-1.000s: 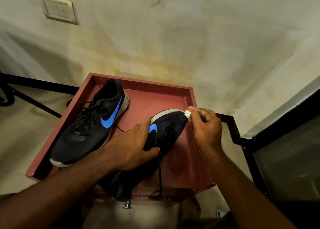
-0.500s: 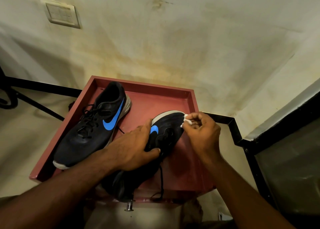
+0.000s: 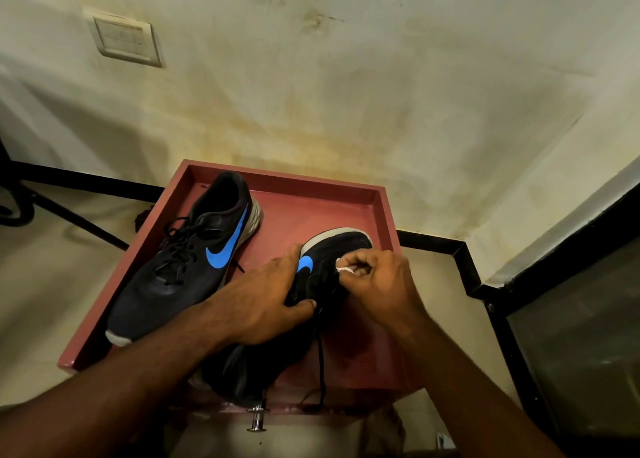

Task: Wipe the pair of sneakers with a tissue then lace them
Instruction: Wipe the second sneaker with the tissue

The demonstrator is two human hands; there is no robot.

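Holding the near sneaker down on the red tray, the left hand curls around it. The right hand pinches a small white tissue against its top. The other sneaker lies beside it.

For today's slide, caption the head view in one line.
Left hand steadies a black sneaker on the red tray while the right hand wipes it with tissue.

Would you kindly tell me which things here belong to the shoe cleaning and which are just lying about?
In use:
held sneaker
other sneaker
tissue, pinched by the right hand
left hand, gripping the held sneaker

Just there:
red tray
wall switch
metal knob
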